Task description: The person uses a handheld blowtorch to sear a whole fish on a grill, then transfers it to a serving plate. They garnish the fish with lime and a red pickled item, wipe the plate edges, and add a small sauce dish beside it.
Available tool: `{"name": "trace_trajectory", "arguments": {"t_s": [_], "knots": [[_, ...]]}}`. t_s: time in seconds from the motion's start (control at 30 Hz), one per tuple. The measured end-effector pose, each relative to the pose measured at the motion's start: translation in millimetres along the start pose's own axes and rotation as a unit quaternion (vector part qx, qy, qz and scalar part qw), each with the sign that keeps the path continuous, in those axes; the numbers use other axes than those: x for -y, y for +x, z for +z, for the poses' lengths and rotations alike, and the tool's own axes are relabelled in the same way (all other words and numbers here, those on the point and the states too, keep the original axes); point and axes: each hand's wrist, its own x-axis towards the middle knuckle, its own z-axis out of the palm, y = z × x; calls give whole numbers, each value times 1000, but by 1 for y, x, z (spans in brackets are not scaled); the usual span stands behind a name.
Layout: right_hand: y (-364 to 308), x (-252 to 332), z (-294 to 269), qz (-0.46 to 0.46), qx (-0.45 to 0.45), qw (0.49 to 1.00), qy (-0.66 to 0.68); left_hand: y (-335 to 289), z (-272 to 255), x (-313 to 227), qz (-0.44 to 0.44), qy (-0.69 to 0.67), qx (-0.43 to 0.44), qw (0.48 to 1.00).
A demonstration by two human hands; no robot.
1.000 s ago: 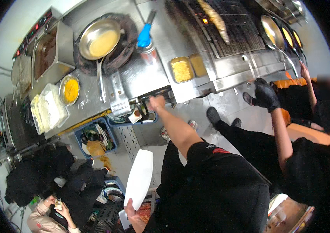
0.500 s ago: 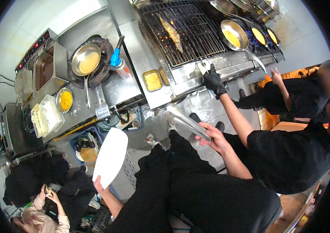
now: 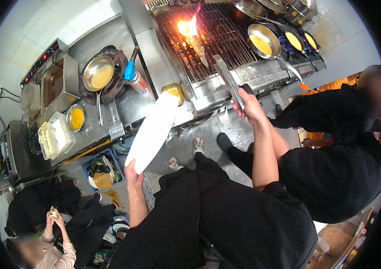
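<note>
My left hand [image 3: 134, 174] grips the near end of a long white plate [image 3: 153, 127]. The plate's far end overlaps a small metal tray of yellow crumbly food [image 3: 173, 91] at the counter's edge. In my right hand [image 3: 251, 106] are metal tongs [image 3: 229, 80], their tips pointing at the front edge of the grill [image 3: 226, 36]. A browned fish [image 3: 197, 48] lies on the bars just beyond the tongs, not touching them. Bright flame [image 3: 187, 28] rises over its far end and partly hides it.
Right of the grill, a steel frying pan [image 3: 260, 41] and two small black pans hold yellow food. Another pan [image 3: 98, 73] rests on the left burner, beside a blue-headed gas torch [image 3: 130, 71]. A co-worker in black [image 3: 334, 177] stands close on my right. Others are at lower left.
My left hand has brought the plate right and forward to the tray. My right hand has carried the tongs forward to the grill. Flame has flared over the fish; a co-worker's gloved hand is now mostly hidden.
</note>
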Motion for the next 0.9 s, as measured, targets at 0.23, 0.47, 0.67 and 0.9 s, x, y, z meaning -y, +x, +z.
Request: {"name": "trace_trajectory", "arguments": {"t_s": [0.23,0.47,0.67,0.9], "knots": [[7,-14,-9,65,8,998,12,-2,41,12,32,-26,-35,999],[37,-20,5,48,37,998,-10,23,27,17,121,-80,119,982],[45,-12,5,33,54,998,-31,39,77,11,134,-4,0,991],[42,-8,-8,61,51,996,-50,53,105,10,124,-1,-5,992]]}}
